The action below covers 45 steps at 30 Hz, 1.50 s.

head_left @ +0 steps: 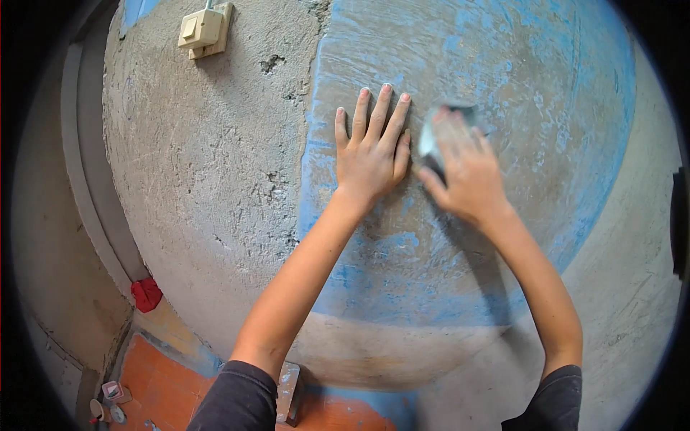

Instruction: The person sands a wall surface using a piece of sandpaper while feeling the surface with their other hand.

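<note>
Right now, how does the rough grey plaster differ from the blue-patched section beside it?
Texture: the rough grey plaster is coarse and pitted; the blue-patched section looks smoother.
Colour: the plaster is mostly grey; the section mixes grey with blue.
On them: the plaster carries a switch; the section has the left grip on it.
Shared: an uneven edge where they meet.

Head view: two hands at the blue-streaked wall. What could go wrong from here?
1. The right hand, blurred with a pad under it, is close to the spread left hand; a wide sideways stroke might scrape the left thumb.
2. Just left of the blue-streaked wall is pitted, rough plaster; the pad could snag if it strays over that ragged edge.
</note>
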Each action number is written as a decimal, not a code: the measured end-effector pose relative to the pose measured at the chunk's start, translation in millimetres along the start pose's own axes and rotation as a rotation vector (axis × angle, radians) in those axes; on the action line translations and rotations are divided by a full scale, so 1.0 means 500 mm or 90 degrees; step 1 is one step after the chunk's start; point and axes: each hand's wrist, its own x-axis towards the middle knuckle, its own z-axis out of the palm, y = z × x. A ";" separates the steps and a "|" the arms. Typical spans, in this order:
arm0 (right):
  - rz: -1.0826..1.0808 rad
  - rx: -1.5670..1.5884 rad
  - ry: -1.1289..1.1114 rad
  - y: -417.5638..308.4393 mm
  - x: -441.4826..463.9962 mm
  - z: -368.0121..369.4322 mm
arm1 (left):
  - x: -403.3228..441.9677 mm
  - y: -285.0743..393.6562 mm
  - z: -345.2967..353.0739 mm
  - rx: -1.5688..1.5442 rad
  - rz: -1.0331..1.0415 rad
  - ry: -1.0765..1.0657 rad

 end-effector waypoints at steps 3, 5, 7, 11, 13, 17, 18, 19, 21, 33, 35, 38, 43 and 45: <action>-0.063 -0.001 -0.072 0.021 -0.001 -0.003 | 0.001 -0.002 -0.001 0.002 0.006 0.000; 0.031 0.003 -0.011 0.022 0.004 -0.007 | 0.002 -0.001 -0.001 0.002 0.004 -0.001; 0.052 -0.004 0.034 -0.008 0.000 -0.001 | 0.002 0.001 -0.005 0.003 -0.001 -0.008; -0.038 0.028 -0.056 0.016 -0.001 -0.002 | 0.003 -0.002 -0.002 0.000 0.006 0.002; 0.011 0.018 -0.018 0.015 0.003 -0.009 | 0.001 -0.001 -0.003 0.003 0.008 0.005; -0.035 0.030 -0.021 -0.006 -0.003 -0.009 | 0.001 -0.001 -0.002 0.001 -0.001 0.003; -0.033 0.047 -0.034 0.021 0.003 -0.015 | 0.001 -0.002 -0.002 0.004 0.001 0.002; -0.031 0.064 -0.049 0.040 0.010 -0.019 | 0.001 -0.003 -0.002 0.008 0.002 0.002; 0.002 0.047 -0.018 0.035 0.009 -0.020 | -0.001 0.001 -0.003 0.008 -0.002 -0.002; -0.034 0.027 -0.011 0.016 -0.003 -0.006 | -0.002 -0.002 -0.003 0.005 0.004 -0.001; 0.006 0.047 -0.005 0.037 0.001 -0.009 | -0.003 0.000 -0.002 0.006 0.004 -0.001; -0.035 -0.007 -0.014 0.006 -0.005 -0.011 | -0.002 0.002 -0.003 0.013 0.001 -0.005; 0.024 -0.015 0.006 0.025 0.001 -0.014 | -0.005 0.002 -0.002 0.014 -0.001 -0.011; -0.028 -0.003 -0.025 0.027 -0.001 -0.014 | -0.005 0.001 -0.004 0.014 0.002 -0.012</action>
